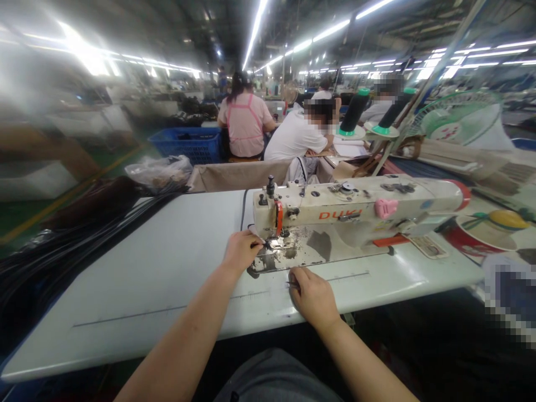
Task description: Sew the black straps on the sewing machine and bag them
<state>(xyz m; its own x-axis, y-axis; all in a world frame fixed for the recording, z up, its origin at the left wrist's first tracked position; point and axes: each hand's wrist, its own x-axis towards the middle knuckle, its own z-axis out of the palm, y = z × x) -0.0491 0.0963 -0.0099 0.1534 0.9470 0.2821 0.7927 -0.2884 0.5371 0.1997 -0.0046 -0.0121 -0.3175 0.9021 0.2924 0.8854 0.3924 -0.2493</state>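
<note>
A white sewing machine (347,206) with orange lettering stands on a pale table. My left hand (243,249) is at the left of its needle area, beside the metal needle plate (281,244). Thumb and fingers are pinched together there; what they hold, if anything, is too small to make out. A dark strip (244,207) lies on the table behind this hand. In front of the machine bed, my right hand (312,291) rests with curled fingers. From it a small pointed metal tool (292,285) sticks out to the left, mostly hidden by the fingers.
Long black strips (96,229) hang over the table's left edge. Two black thread cones (354,111) stand behind the machine. A red-rimmed bowl (481,234) sits at the right. Beyond are a blue crate (186,144) and seated co-workers (247,123). A ruler line (167,310) marks the tabletop.
</note>
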